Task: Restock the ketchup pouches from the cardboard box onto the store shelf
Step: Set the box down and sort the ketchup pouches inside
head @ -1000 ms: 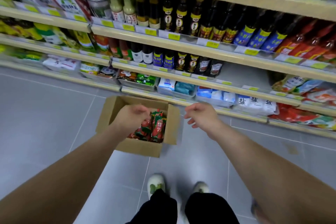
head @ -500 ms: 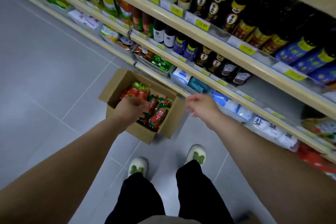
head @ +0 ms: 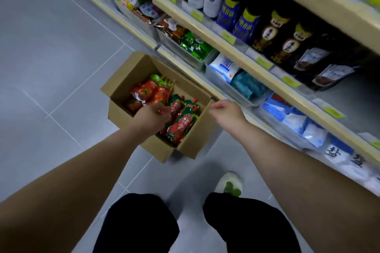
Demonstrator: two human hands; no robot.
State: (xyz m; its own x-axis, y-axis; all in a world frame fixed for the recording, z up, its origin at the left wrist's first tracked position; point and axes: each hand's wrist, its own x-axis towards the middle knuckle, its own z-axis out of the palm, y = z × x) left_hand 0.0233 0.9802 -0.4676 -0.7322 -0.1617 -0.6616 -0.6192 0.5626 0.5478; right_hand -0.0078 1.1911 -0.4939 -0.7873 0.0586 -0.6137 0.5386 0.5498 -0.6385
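The store shelf [head: 207, 28] runs beyond and to the right of both hands, packed with dark bottles and bagged goods; where the ketchup's slot lies I cannot tell; the grey tiled floor [head: 51, 57] spreads to the left of the left hand; the cardboard box [head: 195, 139] sits on that floor below the hands, flaps open, close against the shelf's bottom edge; the ketchup pouches [head: 181, 123] lie loose inside it, one heap beyond the left hand and another just to its right; the left hand [head: 151, 117] reaches into the box with its fingers down among the pouches, though its back hides whether they grasp one; the right hand [head: 226, 111] hovers over the box's right rim, loosely curled and holding nothing; to pick well, I judge it best to gather several pouches aligned the same way, gripping their bodies rather than the spouts, and steady the box with the free hand
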